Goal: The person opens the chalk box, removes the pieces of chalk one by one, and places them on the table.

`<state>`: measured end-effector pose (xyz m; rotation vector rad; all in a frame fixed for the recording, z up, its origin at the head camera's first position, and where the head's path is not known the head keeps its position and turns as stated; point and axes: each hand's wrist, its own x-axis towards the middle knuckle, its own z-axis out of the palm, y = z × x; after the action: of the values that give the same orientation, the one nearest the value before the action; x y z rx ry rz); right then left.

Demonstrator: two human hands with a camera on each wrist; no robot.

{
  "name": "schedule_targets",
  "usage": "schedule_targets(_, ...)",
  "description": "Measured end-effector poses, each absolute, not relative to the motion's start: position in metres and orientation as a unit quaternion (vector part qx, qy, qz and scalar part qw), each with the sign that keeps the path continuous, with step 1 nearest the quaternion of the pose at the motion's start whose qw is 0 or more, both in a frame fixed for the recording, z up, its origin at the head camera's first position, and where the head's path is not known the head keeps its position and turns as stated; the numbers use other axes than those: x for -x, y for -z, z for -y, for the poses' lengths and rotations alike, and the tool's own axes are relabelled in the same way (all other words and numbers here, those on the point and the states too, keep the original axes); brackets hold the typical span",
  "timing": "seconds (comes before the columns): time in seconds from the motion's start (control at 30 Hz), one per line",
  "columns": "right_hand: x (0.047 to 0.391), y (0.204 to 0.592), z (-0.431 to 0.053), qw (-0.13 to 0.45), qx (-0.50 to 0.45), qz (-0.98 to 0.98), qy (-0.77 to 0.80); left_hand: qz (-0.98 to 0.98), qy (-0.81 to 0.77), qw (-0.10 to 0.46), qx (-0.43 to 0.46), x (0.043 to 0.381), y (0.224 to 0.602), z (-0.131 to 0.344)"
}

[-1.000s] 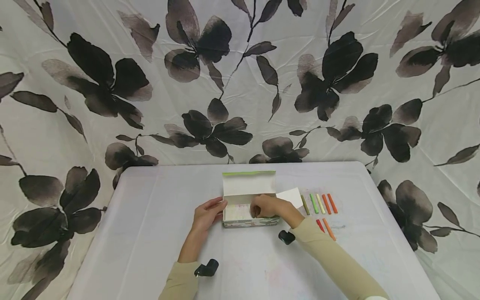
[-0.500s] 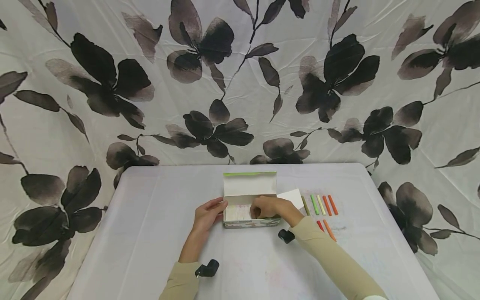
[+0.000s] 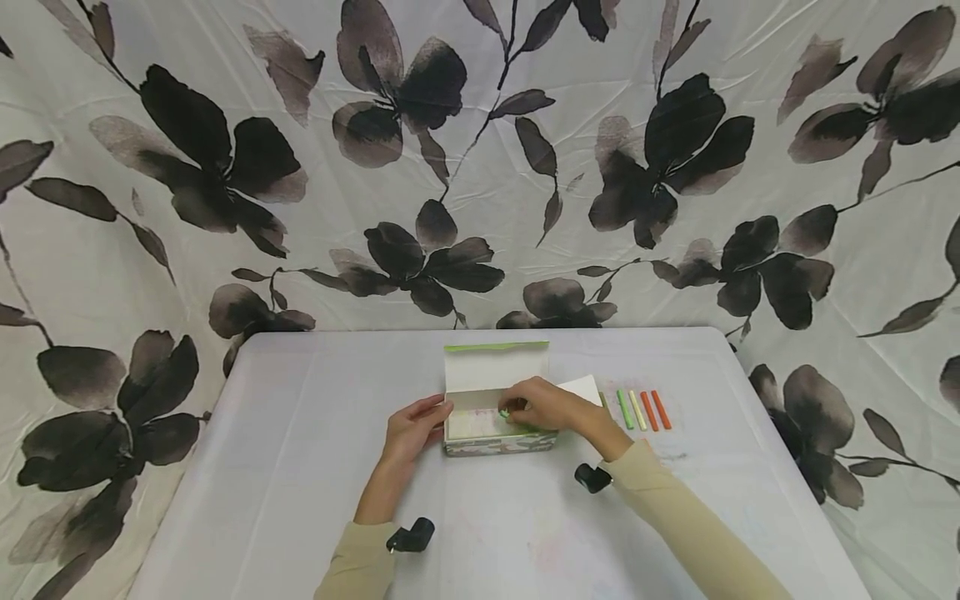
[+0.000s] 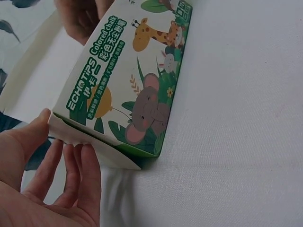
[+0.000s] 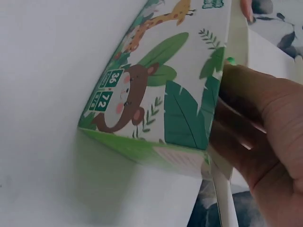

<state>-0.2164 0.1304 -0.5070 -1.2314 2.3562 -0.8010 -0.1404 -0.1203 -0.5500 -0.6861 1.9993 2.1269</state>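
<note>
An open chalk box (image 3: 498,448) with a jungle-animal print stands on the table, its lid (image 3: 497,367) folded up at the back. At its left end my left hand (image 3: 411,429) pinches the side flap (image 4: 94,144) between thumb and fingertips. My right hand (image 3: 542,404) is over the right half of the box, fingers curled. Between its fingertips it pinches a green chalk stick (image 3: 503,412); only the green tip shows, also in the right wrist view beside the right hand (image 5: 270,123). Most of the box's inside on that side is hidden by the hand.
Right of the box, a row of loose chalks lies on the white table (image 3: 322,400): a green chalk (image 3: 626,409), a yellow chalk (image 3: 637,410) and two orange-red ones (image 3: 656,410). A white side flap (image 3: 581,387) sticks out at the box's right end. A floral cloth hangs behind.
My right hand has lifted a little inside the box and a green tip now shows at its fingers. The forearm now covers the lower loose chalks. The left hand has stayed put.
</note>
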Motion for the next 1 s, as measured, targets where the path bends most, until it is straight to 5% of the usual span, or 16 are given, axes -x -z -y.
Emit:
schedule_targets(0.37, 0.217, 0.491, -0.167, 0.131, 0.360, -0.808, 0.447, -0.664, -0.710, 0.072, 0.223, 0.141, 0.550, 0.120)
schedule_targets(1.0, 0.200, 0.469, -0.251, 0.151, 0.223, -0.790, 0.551, -0.660, -0.712, 0.074, 0.226, 0.142, 0.552, 0.122)
